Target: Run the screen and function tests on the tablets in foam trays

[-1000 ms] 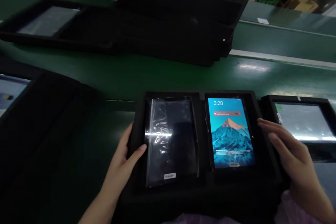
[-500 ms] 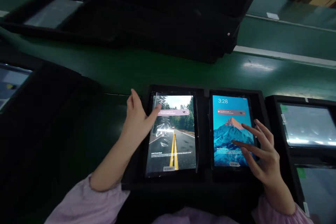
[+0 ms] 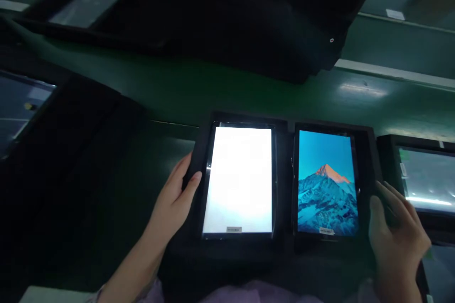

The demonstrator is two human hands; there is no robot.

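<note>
A black foam tray [image 3: 286, 251] in front of me holds two tablets side by side. The left tablet [image 3: 238, 180] shows a plain bright white screen. The right tablet [image 3: 326, 184] shows a blue mountain picture. My left hand [image 3: 175, 199] rests on the tray's left rim, thumb at the left tablet's edge, fingers curled over the rim. My right hand [image 3: 396, 232] sits at the tray's right rim beside the right tablet, thumb up and fingers loosely bent, nothing visibly in it.
The tray lies on a green conveyor belt [image 3: 170, 90]. Another tray with a tablet [image 3: 426, 177] stands close on the right. Dark trays [image 3: 53, 142] fill the left side, and a stack of black trays [image 3: 227, 23] lies beyond the belt.
The left tablet's screen went from a road picture to plain white. The right tablet's clock and notice vanished. Both hands drew back from the screens to the tray's outer rims.
</note>
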